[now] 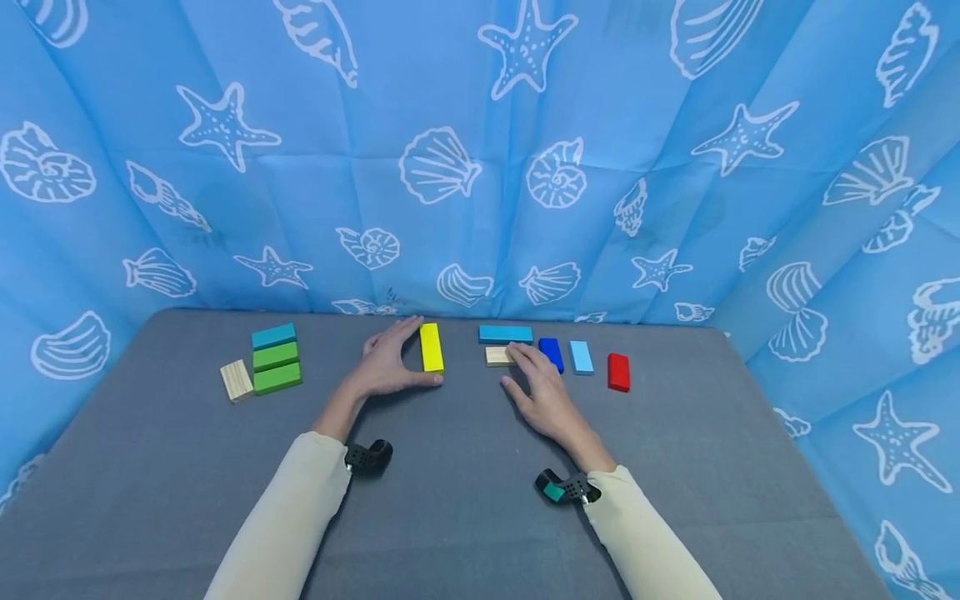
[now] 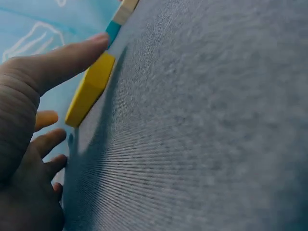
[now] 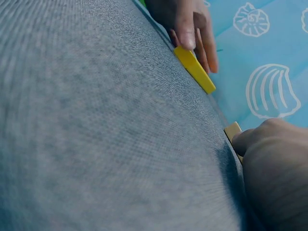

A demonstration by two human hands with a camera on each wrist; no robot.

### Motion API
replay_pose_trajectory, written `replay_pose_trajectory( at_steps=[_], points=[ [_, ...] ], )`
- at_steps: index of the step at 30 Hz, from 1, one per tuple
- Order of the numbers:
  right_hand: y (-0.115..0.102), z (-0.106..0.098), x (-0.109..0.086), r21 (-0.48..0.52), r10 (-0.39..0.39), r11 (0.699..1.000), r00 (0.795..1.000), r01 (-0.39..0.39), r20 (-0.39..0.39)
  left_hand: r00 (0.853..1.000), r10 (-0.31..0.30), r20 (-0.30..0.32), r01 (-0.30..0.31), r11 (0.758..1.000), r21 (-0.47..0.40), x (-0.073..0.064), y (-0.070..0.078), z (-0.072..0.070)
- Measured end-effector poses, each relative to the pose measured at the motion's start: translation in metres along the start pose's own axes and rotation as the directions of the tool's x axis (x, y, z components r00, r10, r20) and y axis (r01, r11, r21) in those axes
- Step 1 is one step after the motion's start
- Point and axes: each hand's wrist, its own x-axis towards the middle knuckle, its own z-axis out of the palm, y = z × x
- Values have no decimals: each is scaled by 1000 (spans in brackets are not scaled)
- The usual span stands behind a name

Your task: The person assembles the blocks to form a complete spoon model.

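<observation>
Yellow block (image 1: 432,348) lies just right of the nearer left hand (image 1: 386,363), spread unclosed, long axis roughly fore-and-aft; right hand (image 1: 546,398), fingers extended, partly covers wooden block (image 1: 497,357).

The yellow block (image 1: 431,348) is bright and plain all over. The central wooden block (image 1: 496,357) is pale tan; the leftmost wooden block (image 1: 237,381) is tan with darker grain stripes. Teal colours the upper-left block (image 1: 273,336), grass green the two left-hand blocks (image 1: 277,378) below it. The long block (image 1: 506,334) is greenish blue, and the three at right run deep blue block (image 1: 551,353), sky-blue block (image 1: 581,357), red block (image 1: 618,372). The tablecloth (image 1: 450,517) is grey, both sleeves (image 1: 281,517) cream, and the blue curtain (image 1: 450,83) carries white-outlined starfish and shells.
</observation>
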Motion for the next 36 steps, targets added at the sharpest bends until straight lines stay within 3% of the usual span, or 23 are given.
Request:
replay_pose_trajectory(
  at_steps=[5, 9, 15, 22, 28, 36],
  points=[
    [0, 1, 0, -11, 0, 1000, 1000, 0, 6, 999, -33, -7, 33, 999, 15, 2, 0, 0],
    [0, 1, -1, -16, 5, 1000, 1000, -5, 8, 999, -22, -34, 22, 1000, -5, -4, 7, 4],
    [-1, 1, -1, -23, 17, 1000, 1000, -17, 17, 1000, 9, 11, -8, 995, -97, -31, 29, 18],
    [0, 0, -1, -36, 51, 998, 998, -50, 37, 998, -5, 63, 14, 988, -152, -61, 46, 34],
    [-2, -1, -1, -26, 46, 999, 999, -45, 25, 999, 13, 36, -8, 990, -141, -74, 48, 43],
    [-3, 0, -2, -15, 42, 999, 999, -42, 7, 997, 71, -17, -71, 996, -54, -80, 45, 54]
  ],
)
